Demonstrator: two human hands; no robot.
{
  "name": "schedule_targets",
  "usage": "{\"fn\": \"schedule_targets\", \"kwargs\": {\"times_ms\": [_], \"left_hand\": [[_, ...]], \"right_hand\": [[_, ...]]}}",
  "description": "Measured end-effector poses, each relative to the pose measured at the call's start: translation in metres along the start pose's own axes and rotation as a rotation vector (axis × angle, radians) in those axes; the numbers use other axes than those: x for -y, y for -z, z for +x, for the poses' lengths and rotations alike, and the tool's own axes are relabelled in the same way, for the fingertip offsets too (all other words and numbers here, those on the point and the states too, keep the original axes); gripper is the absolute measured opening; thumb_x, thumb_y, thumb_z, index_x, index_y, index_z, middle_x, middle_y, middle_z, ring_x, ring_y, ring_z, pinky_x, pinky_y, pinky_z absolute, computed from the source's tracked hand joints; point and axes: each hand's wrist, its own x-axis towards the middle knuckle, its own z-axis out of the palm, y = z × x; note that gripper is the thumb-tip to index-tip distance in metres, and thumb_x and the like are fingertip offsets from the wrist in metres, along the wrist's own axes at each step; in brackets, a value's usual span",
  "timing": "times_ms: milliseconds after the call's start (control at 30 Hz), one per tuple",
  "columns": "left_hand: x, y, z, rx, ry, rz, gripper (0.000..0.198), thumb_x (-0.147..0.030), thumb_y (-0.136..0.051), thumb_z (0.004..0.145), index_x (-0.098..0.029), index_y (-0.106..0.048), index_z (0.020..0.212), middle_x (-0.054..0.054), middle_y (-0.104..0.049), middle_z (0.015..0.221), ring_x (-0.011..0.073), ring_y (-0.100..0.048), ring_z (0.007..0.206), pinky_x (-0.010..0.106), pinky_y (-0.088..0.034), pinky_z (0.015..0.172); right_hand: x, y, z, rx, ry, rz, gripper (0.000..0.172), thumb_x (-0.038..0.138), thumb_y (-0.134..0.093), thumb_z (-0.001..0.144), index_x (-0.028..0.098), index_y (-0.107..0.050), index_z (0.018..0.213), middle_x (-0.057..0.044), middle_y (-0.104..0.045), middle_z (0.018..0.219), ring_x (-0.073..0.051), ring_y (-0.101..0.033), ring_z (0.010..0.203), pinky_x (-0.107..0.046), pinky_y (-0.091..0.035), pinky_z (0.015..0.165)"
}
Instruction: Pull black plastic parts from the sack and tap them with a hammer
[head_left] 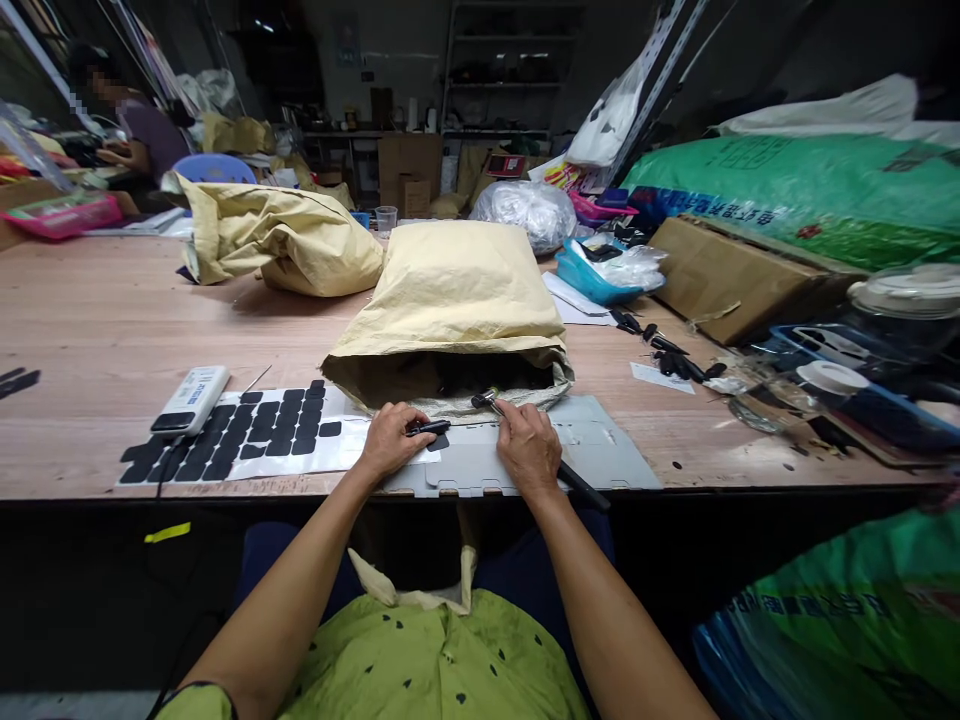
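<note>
My left hand (390,438) is closed on a small black plastic piece (429,428) that lies on a grey sheet (600,450) at the table's near edge. My right hand (527,447) grips a black-handled tool (577,485) whose metal tip (486,399) points left toward that piece. Just behind both hands lies a tan paper sack (454,300) with its open mouth facing me. Left of my hands is a white sheet (247,435) covered with several black adhesive pads.
A white remote-like device (191,398) rests on the pad sheet. A crumpled tan sack (277,240) lies at the back left. Cardboard box (739,275), blue tray (592,275), loose black parts (667,355) and plastic bags crowd the right. Another person (135,130) sits far left.
</note>
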Motion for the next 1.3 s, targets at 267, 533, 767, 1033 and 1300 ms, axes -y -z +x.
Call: {"fn": "schedule_targets", "kwargs": {"times_ms": [267, 533, 767, 1033, 1300], "left_hand": [[-0.001, 0.001, -0.001, 0.022, 0.013, -0.027, 0.017, -0.029, -0.073, 0.077, -0.023, -0.075, 0.093, 0.002, -0.067, 0.088, 0.0212, -0.054, 0.089, 0.033, -0.041, 0.08], [0.005, -0.004, 0.0, 0.0, -0.007, -0.008, 0.018, -0.032, -0.073, 0.079, -0.026, -0.079, 0.096, 0.002, -0.063, 0.083, 0.0195, -0.053, 0.085, 0.031, -0.041, 0.079], [0.006, -0.005, 0.001, 0.009, -0.015, 0.003, 0.019, -0.032, -0.072, 0.08, -0.027, -0.078, 0.097, 0.002, -0.063, 0.084, 0.0196, -0.053, 0.086, 0.031, -0.04, 0.08], [0.007, -0.006, 0.001, -0.003, -0.017, -0.002, 0.016, -0.031, -0.073, 0.079, -0.027, -0.078, 0.093, 0.001, -0.064, 0.084, 0.0192, -0.052, 0.084, 0.032, -0.04, 0.079], [0.006, -0.006, 0.0, -0.017, -0.017, -0.009, 0.018, -0.03, -0.073, 0.078, -0.026, -0.079, 0.095, 0.001, -0.065, 0.084, 0.0196, -0.053, 0.084, 0.032, -0.041, 0.079]], "right_hand": [[0.015, 0.021, -0.008, 0.004, 0.014, 0.366, 0.035, 0.02, -0.049, 0.091, 0.023, -0.068, 0.121, -0.006, -0.068, 0.103, -0.02, -0.061, 0.096, -0.032, -0.047, 0.086], [0.053, 0.027, -0.034, 0.104, 0.18, 0.592, 0.034, 0.027, -0.044, 0.097, 0.022, -0.066, 0.123, -0.007, -0.069, 0.102, -0.018, -0.065, 0.094, -0.03, -0.052, 0.085], [0.061, 0.027, -0.034, 0.024, 0.242, 0.583, 0.035, 0.024, -0.042, 0.098, 0.02, -0.063, 0.127, -0.008, -0.067, 0.103, -0.017, -0.064, 0.096, -0.029, -0.052, 0.088], [0.06, 0.022, -0.037, 0.071, 0.215, 0.473, 0.035, 0.022, -0.043, 0.098, 0.019, -0.065, 0.125, -0.007, -0.066, 0.096, -0.017, -0.064, 0.088, -0.027, -0.052, 0.081], [0.051, 0.024, -0.041, 0.051, 0.186, 0.466, 0.036, 0.022, -0.043, 0.097, 0.018, -0.065, 0.126, -0.008, -0.066, 0.098, -0.018, -0.065, 0.09, -0.029, -0.052, 0.082]]}}
